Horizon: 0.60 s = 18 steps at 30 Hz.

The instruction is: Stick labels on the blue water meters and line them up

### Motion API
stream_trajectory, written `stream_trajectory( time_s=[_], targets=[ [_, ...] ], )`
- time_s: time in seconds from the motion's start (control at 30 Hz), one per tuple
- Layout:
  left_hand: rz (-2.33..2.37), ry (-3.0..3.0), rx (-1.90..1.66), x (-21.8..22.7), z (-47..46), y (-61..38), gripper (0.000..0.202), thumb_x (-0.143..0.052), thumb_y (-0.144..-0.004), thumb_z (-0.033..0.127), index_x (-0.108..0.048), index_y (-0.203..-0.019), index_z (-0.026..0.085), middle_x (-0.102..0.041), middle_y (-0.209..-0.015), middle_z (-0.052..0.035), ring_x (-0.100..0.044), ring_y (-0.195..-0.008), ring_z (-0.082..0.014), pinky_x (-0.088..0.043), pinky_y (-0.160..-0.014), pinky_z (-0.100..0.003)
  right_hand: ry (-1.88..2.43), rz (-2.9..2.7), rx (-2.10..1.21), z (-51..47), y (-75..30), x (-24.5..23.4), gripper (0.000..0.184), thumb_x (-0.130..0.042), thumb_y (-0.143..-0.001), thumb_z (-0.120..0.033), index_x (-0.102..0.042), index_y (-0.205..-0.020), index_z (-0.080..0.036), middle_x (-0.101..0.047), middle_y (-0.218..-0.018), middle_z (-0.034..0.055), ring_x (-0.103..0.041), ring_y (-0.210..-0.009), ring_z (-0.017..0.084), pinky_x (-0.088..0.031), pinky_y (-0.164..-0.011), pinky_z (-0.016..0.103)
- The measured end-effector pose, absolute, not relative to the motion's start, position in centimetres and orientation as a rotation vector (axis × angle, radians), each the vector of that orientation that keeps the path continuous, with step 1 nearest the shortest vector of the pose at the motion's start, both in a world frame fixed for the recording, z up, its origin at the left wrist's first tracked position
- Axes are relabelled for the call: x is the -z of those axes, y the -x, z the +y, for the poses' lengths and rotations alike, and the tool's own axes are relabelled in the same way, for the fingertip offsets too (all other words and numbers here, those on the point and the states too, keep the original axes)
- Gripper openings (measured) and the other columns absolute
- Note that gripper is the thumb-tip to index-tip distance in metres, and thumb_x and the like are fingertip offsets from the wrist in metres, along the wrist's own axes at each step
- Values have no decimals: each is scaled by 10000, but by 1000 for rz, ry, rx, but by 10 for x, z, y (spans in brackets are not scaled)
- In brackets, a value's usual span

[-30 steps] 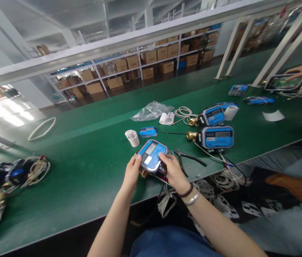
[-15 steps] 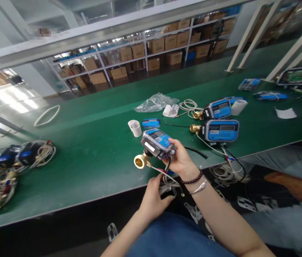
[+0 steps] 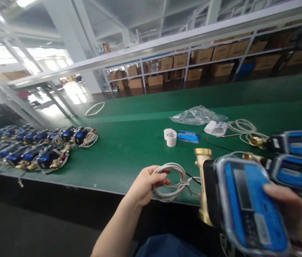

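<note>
A blue-faced meter [image 3: 255,210] with a clear cover and a brass pipe body [image 3: 204,189] is tilted up close to me at the lower right. My right hand [image 3: 290,210], blurred, grips it by its right side, the thumb on the blue face. My left hand [image 3: 149,182] pinches a coil of grey cable [image 3: 171,192] at the table's front edge. The coil is tied near its right side, and its cable runs toward the meter. Two more blue meters [image 3: 301,175] lie behind the held one, partly hidden by it.
On the green table [image 3: 124,142] stand white label rolls [image 3: 171,139] beside a small blue part [image 3: 188,136]. A clear plastic bag [image 3: 199,116] lies behind them. Several meters with coiled cables [image 3: 46,157] sit in rows at the left. A white loop [image 3: 94,109] lies farther back.
The view has swung left. The meter has come up closer to me in my right hand, brass body now upright. My left hand has moved away from beneath it, holding the cable coil out to the left.
</note>
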<state>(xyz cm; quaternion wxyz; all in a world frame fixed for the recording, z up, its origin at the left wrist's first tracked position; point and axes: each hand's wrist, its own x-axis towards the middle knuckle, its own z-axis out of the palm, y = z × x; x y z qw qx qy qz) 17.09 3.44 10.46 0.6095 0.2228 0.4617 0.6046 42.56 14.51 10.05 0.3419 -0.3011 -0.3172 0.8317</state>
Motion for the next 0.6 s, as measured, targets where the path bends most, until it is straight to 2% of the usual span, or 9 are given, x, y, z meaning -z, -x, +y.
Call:
stream_trajectory(
  time_s=[0.1,0.17,0.23,0.3,0.47,0.53,0.6],
  targets=[
    [848,-287,-1434,-108,35,-169,225,-678,-682,148,-675,-891,64,-689,-738,-73,-633,-680,-149,-471,-679,-246,1033,-1090,-1934,132,-394,-97,513,-781,-526,-270,-643,-1019,-304,-697,-1049,73,-658,-928,320,-550,-697,376],
    [758,-127,-1440,-104,36,-162,170,-543,-795,101,-668,-886,31,-698,-773,-92,-647,-711,-146,-480,-714,-243,1038,-1289,-1844,130,-366,-97,486,-780,-515,-300,-650,-983,-261,-699,-1011,74,-651,-912,321,-542,-674,356],
    [733,-9,-1442,-99,35,-151,258,-409,-880,84,-657,-885,12,-700,-759,-94,-648,-685,-126,-471,-677,-213,962,-1427,-1877,132,-340,-96,406,-753,-553,-347,-651,-926,-223,-701,-884,69,-657,-811,289,-531,-640,339],
    [718,47,-1452,-94,33,-137,333,-336,-930,124,-649,-916,12,-702,-766,-93,-648,-680,-121,-464,-648,-204,916,-1488,-1916,136,-320,-92,365,-740,-582,-363,-642,-897,-206,-686,-803,52,-648,-740,248,-524,-622,314],
    [657,20,-1518,-78,24,-105,612,-222,-970,449,-644,-949,6,-686,-796,-128,-645,-715,-164,-478,-685,-242,958,-1541,-1952,145,-282,-74,365,-758,-609,-424,-628,-863,-196,-676,-779,42,-635,-715,215,-515,-597,278],
    [764,30,-1552,-65,23,-90,593,-229,-969,442,-650,-900,29,-671,-743,-102,-630,-669,-150,-470,-676,-232,1027,-1563,-1963,144,-259,-66,377,-771,-606,-473,-622,-809,-193,-667,-724,29,-625,-670,197,-509,-583,269],
    [918,59,-1597,-50,22,-67,509,-261,-970,361,-647,-842,56,-653,-682,-76,-616,-623,-144,-467,-689,-239,1005,-1528,-2087,137,-232,-62,414,-768,-617,-510,-633,-853,-198,-687,-779,36,-644,-746,208,-526,-657,285]
  ],
)
